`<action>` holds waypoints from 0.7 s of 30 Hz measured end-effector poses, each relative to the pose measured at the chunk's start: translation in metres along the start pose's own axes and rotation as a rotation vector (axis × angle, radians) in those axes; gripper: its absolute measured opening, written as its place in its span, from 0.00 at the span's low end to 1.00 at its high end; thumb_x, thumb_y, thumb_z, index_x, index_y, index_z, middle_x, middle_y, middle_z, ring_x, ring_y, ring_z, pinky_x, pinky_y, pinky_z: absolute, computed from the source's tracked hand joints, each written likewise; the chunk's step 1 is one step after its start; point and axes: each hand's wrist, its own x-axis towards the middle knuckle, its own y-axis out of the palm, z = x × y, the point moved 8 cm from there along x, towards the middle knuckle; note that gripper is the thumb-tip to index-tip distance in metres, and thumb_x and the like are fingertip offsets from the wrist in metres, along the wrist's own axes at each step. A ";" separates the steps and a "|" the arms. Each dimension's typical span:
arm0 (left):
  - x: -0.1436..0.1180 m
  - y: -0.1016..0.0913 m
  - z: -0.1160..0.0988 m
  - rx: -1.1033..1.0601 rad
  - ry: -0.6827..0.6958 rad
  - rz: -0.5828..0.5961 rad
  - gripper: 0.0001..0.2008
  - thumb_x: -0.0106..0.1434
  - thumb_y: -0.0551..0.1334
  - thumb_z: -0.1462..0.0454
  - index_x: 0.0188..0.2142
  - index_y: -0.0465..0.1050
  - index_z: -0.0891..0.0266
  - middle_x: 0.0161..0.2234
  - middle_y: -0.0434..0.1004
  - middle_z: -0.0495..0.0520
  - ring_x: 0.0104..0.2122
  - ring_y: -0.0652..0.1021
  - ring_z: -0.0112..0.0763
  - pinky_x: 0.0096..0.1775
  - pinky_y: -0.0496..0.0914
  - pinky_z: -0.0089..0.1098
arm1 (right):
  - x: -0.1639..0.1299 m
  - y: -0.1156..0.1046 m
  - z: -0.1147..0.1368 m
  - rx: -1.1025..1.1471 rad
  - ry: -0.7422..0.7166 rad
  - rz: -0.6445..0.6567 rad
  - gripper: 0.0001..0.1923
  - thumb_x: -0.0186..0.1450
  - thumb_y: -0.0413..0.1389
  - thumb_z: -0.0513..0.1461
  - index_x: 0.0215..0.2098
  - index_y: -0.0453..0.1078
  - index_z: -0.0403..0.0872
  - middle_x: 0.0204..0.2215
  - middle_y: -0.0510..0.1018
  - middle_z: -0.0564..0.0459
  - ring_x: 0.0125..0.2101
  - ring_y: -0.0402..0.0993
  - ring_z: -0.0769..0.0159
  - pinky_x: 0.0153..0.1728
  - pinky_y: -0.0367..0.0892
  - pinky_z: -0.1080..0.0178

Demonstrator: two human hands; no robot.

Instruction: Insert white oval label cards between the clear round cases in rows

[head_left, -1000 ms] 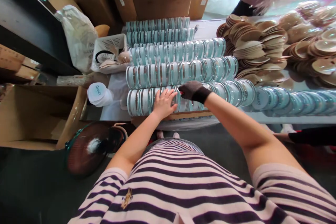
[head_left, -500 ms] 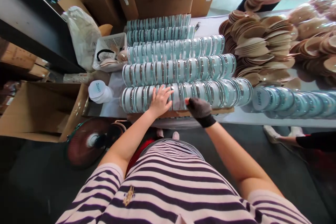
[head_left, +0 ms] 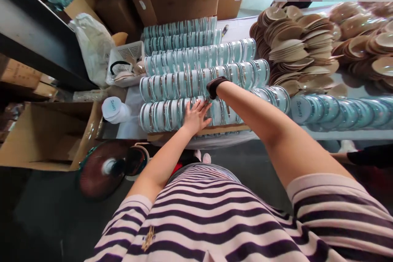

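My bare left hand [head_left: 197, 118] lies with spread fingers on the nearest row of clear round containers [head_left: 161, 115], which rest on their sides face to face. On my right hand [head_left: 216, 86] is a dark glove. It reaches over to the far side of that row, by the second row of clear containers [head_left: 172, 84]. Its fingers point down and away, so whether they hold anything is hidden. A strip of cardboard [head_left: 225, 129] shows under the near edge of the front row.
More container rows [head_left: 181, 28] stand behind. At right are stacks of tan shallow cups [head_left: 288, 51] and another container row [head_left: 346, 110]. To the left are a white basket [head_left: 127, 51], white round discs [head_left: 115, 109], an open carton [head_left: 46, 131] and a floor fan [head_left: 104, 168].
My right hand has moved from the near side of the front row, forward and left, to its far side. My left hand has slid slightly right along the row.
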 end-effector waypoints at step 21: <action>-0.006 0.003 -0.005 -0.096 0.015 -0.023 0.30 0.66 0.58 0.53 0.67 0.58 0.52 0.67 0.59 0.53 0.68 0.57 0.45 0.68 0.36 0.56 | -0.116 0.158 0.016 0.308 0.086 -0.370 0.20 0.70 0.44 0.44 0.47 0.76 0.47 0.41 0.81 0.43 0.39 0.78 0.55 0.36 0.65 0.61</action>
